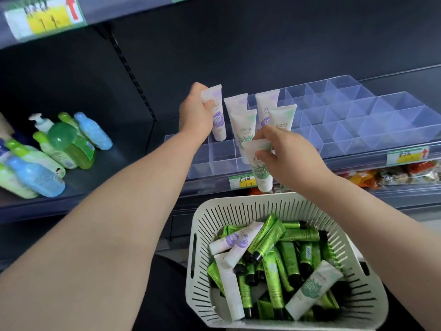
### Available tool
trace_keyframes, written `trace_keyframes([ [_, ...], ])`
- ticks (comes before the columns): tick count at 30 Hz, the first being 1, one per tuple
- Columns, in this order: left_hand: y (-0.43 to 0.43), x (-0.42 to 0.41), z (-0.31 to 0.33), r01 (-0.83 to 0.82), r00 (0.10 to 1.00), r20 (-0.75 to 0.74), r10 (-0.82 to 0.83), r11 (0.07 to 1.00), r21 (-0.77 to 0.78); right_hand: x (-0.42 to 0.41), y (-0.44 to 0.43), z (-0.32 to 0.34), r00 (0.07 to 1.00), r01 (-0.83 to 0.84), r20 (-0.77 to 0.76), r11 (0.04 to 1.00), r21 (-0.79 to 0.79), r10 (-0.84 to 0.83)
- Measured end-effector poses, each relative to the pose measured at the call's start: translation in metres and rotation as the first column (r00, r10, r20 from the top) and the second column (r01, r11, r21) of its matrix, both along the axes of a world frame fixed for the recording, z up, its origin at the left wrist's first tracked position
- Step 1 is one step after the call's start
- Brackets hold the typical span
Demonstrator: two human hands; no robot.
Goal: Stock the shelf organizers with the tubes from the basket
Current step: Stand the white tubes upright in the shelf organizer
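Observation:
My left hand (195,113) grips a white tube with a purple print (218,120), cap down, over the left end of the clear shelf organizer (358,123). My right hand (284,154) pinches a white tube with a green print (261,173), cap down, in front of the organizer's near edge. Several white tubes (243,120) stand upright in the organizer's left compartments. Below, a pale slotted basket (238,209) holds several green tubes (269,237) and a few white ones.
Green and blue bottles (55,149) stand and lie on the dark shelf to the left. Yellow price tags (405,156) line the shelf's front edge. Snack packets (391,174) fill the shelf below right. Another shelf hangs overhead.

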State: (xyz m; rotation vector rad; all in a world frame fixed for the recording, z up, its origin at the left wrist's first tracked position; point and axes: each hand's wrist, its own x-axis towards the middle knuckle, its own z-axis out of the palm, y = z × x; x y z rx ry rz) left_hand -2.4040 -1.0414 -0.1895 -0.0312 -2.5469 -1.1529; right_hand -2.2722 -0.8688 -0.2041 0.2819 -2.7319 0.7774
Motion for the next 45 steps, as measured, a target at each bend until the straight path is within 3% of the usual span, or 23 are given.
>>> trace_keyframes([
  [5, -0.003, -0.010, -0.004, 0.046, 0.989, 0.147, -0.032, 0.995, -0.088, -0.004, -0.002, -0.001, 1.000, -0.013, 0.008, 1.000, -0.015, 0.013],
  [12, -0.012, -0.010, -0.007, 0.077, 0.982, 0.179, -0.067, 0.996, -0.053, -0.001, -0.008, -0.002, 0.999, -0.021, 0.031, 0.999, -0.041, 0.022],
  [17, -0.023, 0.007, -0.001, 0.080, 0.994, 0.082, -0.070, 0.988, -0.132, 0.000, -0.018, 0.001, 1.000, -0.020, -0.001, 0.999, -0.048, 0.020],
  [21, -0.039, 0.031, 0.000, 0.093, 0.994, -0.024, -0.108, 0.931, -0.354, 0.000, -0.030, 0.012, 1.000, -0.005, -0.015, 0.999, -0.037, 0.005],
  [24, -0.053, 0.049, -0.002, 0.161, 0.981, -0.014, -0.191, 0.865, -0.475, -0.001, -0.042, 0.025, 0.999, -0.017, -0.040, 0.998, -0.055, 0.014],
  [31, -0.077, 0.072, 0.002, 0.099, 0.991, -0.031, -0.130, 0.869, -0.485, -0.031, -0.070, 0.051, 0.993, 0.009, -0.114, 0.995, -0.097, -0.020],
  [45, -0.079, 0.075, -0.010, 0.158, 0.986, 0.034, -0.162, 0.863, -0.479, -0.082, -0.093, 0.020, 0.998, 0.035, 0.042, 0.967, 0.253, -0.048],
])
